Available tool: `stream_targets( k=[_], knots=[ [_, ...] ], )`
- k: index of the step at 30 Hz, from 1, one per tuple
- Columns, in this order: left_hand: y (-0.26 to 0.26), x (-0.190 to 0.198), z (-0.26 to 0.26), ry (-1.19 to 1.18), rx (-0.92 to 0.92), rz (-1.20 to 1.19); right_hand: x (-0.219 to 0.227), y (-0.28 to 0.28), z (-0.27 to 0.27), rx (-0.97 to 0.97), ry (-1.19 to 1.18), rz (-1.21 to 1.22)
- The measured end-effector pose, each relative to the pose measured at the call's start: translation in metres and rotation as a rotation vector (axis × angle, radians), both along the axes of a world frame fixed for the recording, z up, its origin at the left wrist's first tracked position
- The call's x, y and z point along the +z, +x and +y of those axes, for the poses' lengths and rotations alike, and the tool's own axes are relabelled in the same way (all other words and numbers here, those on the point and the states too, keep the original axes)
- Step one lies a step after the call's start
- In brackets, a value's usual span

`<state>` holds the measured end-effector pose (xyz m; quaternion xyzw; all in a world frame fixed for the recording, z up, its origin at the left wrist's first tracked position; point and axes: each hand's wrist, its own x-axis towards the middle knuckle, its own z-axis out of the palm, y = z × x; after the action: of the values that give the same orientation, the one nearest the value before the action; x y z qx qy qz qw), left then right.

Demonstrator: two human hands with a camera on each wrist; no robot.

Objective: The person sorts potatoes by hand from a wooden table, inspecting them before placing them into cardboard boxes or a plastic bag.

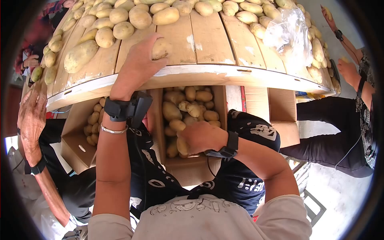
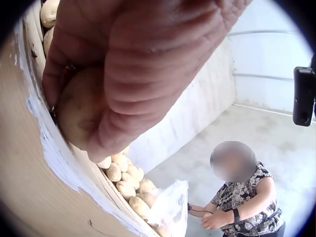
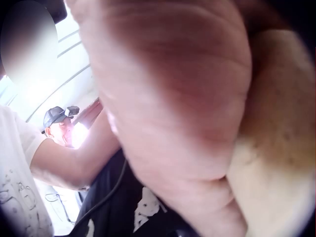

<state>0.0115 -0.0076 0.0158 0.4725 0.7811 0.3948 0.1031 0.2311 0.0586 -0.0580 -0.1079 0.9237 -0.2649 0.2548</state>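
My left hand (image 1: pixel 140 60) grips a potato (image 1: pixel 162 49) at the near edge of the wooden tabletop (image 1: pixel 210 38), thumb on one side and fingers on the other. The left wrist view shows the same potato (image 2: pixel 81 111) within the curled fingers, partly covered by them. Lower down, my right hand (image 1: pixel 204 138) is inside a cardboard box (image 1: pixel 192 171) between the knees, above several potatoes (image 1: pixel 172 111). Its fingers hold a potato (image 1: pixel 182 146) near the box's front left. Close up in the right wrist view, a potato (image 3: pixel 276 128) lies against the palm; its far side is hidden.
Many potatoes (image 1: pixel 140 18) line the tabletop's far side, with a clear plastic bag (image 1: pixel 289 36) at the right. Another box (image 1: pixel 78 150) with potatoes stands left, and an open carton (image 1: pixel 282 106) right. People's hands (image 1: pixel 32 110) and arms (image 1: pixel 356 78) flank both sides.
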Motion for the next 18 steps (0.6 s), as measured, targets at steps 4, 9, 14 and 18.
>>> stream_targets(
  k=[4, 9, 14, 18],
  knots=[
    [-0.001, -0.004, 0.003, -0.01, -0.008, 0.047, 0.016, -0.026, 0.019, -0.428, 0.163, 0.231],
    [-0.005, -0.01, -0.001, 0.025, -0.014, 0.099, 0.055, -0.047, 0.058, -0.498, -0.183, 0.066],
    [-0.004, -0.01, 0.002, 0.028, 0.006, 0.155, 0.055, -0.043, 0.082, -0.462, -0.287, 0.08],
    [-0.002, -0.01, 0.004, 0.017, -0.002, 0.132, 0.059, -0.042, 0.088, -0.768, -0.741, 0.05]
  ],
)
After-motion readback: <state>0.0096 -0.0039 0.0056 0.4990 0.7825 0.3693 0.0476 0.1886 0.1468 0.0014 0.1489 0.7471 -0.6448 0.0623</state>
